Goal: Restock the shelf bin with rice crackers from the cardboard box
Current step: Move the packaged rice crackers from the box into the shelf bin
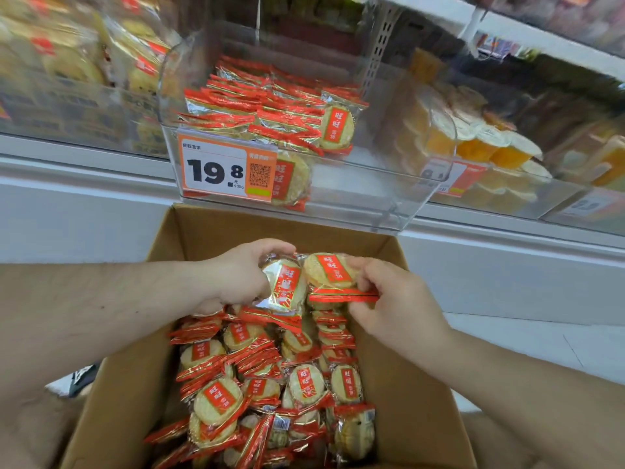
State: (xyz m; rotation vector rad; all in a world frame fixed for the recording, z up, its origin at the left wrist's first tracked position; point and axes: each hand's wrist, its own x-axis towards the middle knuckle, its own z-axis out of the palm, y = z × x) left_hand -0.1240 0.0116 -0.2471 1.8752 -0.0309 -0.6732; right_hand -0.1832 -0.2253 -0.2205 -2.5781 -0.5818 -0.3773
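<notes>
My left hand [240, 275] curls round 1 rice cracker packet [285, 287], thumb on top, lifting it clear of the heap at the far end of the cardboard box [416, 394]. My right hand [389, 299] pinches a 2nd packet [333, 272] by its red crimped edge, so the crackers inside don't get crushed. The 2 packets touch side by side, gathered to go up together. The clear shelf bin [389, 194] sits just above the box's far edge, its right half bare, price tag [225, 169] at the front left corner.

One head-worn view (wide-angle) looks forward and down, close over the cardboard box [189, 228] below the shelf bin [389, 198].
</notes>
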